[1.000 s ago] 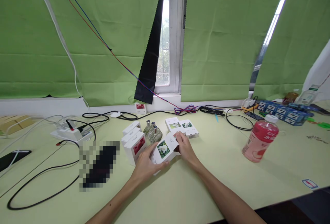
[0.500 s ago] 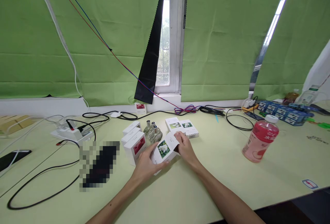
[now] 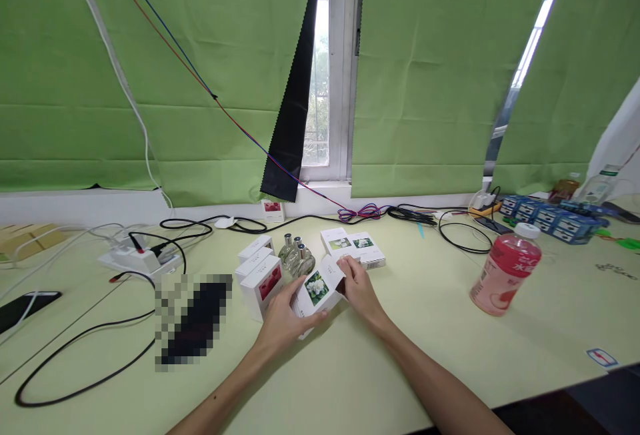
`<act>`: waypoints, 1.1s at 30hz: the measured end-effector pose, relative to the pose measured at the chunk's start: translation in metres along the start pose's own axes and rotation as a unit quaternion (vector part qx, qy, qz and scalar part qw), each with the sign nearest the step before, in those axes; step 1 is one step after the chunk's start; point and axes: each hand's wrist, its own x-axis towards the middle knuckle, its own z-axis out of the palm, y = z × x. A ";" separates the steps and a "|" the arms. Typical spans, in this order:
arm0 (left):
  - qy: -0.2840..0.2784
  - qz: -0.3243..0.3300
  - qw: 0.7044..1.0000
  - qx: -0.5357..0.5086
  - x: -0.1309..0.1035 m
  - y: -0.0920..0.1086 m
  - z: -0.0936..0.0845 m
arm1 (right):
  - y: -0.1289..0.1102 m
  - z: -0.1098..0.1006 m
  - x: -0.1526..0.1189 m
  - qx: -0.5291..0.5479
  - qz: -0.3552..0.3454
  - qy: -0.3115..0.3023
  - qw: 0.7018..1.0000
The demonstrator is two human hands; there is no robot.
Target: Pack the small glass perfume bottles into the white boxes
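Observation:
A white perfume box (image 3: 317, 289) with a white-flower picture lies tilted in my left hand (image 3: 286, 320), thumb on the near side and fingers on the far side. My right hand (image 3: 361, 288) pinches the same box at its right end, where a flap stands out and the inside looks dark; the fingertips are partly hidden. Just behind the box stand several glass perfume bottles (image 3: 296, 256) with silver tops. To the left, white boxes with red pictures (image 3: 261, 284) stand in a row. Two flat white boxes (image 3: 369, 252) with flower pictures lie beyond my right hand.
On the right stands a pink drink bottle (image 3: 506, 272). Blue packs (image 3: 553, 220) sit at the back right. Black cables (image 3: 90, 321) and a power strip (image 3: 137, 258) spread over the left. Another small box (image 3: 273, 211) leans by the wall below the window.
The held box has shifted very slightly between my hands, its right end dipping a little. Both hands keep their hold; everything else stays in place.

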 end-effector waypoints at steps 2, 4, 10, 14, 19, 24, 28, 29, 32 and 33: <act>0.000 -0.001 1.000 -0.001 0.001 -0.002 0.001 | 0.001 0.000 0.000 0.001 -0.001 0.002 1.000; 0.000 -0.003 1.000 -0.001 0.001 -0.003 0.001 | 0.003 0.001 -0.001 0.003 -0.001 0.003 1.000; 0.015 0.000 1.000 -0.008 0.001 -0.003 0.001 | 0.008 0.004 -0.003 0.025 0.007 0.001 1.000; 0.010 0.004 1.000 0.007 0.001 -0.003 0.001 | 0.009 0.005 -0.003 0.036 0.014 -0.003 0.999; 0.007 0.009 1.000 0.012 0.002 -0.005 0.002 | 0.011 0.006 0.000 0.051 0.017 0.004 0.999; 0.005 0.009 1.000 0.008 0.001 -0.003 0.002 | 0.011 0.007 -0.001 0.073 0.035 0.001 0.997; 0.017 0.017 1.000 -0.004 0.000 -0.001 0.001 | 0.005 0.006 -0.003 0.097 0.062 -0.033 0.993; 0.017 0.015 1.000 -0.007 0.000 0.000 0.001 | 0.003 0.006 -0.004 0.099 0.065 -0.036 0.992; 0.016 0.005 1.000 -0.018 -0.001 0.001 0.001 | -0.001 0.006 -0.004 0.093 0.065 -0.039 0.993; 0.019 0.003 1.000 -0.021 -0.001 0.000 0.001 | -0.001 0.005 -0.004 0.088 0.062 -0.040 0.993</act>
